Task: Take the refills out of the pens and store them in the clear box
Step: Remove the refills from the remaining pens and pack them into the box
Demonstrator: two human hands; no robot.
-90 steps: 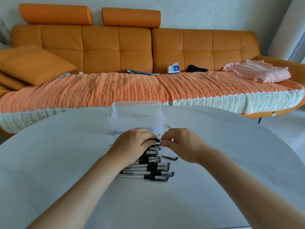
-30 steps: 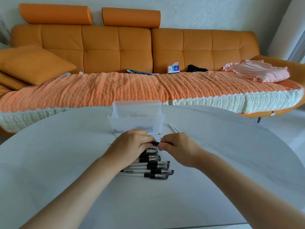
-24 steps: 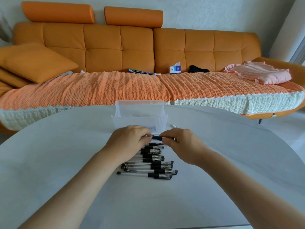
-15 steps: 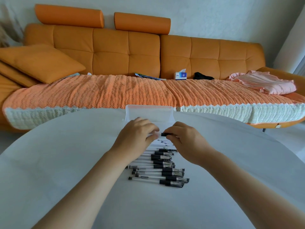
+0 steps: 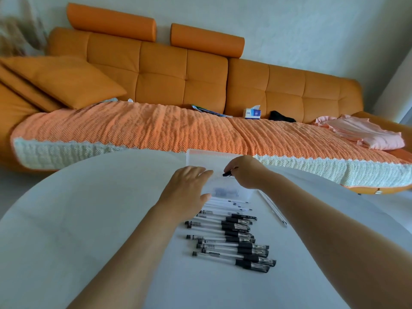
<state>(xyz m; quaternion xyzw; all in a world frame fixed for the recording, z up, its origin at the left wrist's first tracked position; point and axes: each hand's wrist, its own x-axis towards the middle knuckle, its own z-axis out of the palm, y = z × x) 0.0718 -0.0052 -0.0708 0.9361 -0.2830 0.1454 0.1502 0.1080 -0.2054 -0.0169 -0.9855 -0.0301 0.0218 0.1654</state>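
A row of several clear pens with black grips (image 5: 231, 239) lies on the white table (image 5: 89, 219). Behind the row stands the clear box (image 5: 243, 194) with its lid (image 5: 207, 156) up at the back. My left hand (image 5: 187, 190) reaches over the box's left side with straight fingers, and I see nothing in it. At the box's right, my right hand (image 5: 247, 172) pinches a small black pen part (image 5: 229, 172) above the opening. The inside of the box is blurred.
Two thin clear tubes (image 5: 273, 207) lie on the table right of the box. Beyond the table is an orange sofa (image 5: 156, 74) with a tissue box (image 5: 253, 112), papers and a pink cloth (image 5: 365, 134).
Both hands have lifted from the pen row to the box. My left hand's fingers have uncurled. The view has swung, so the sofa looks tilted.
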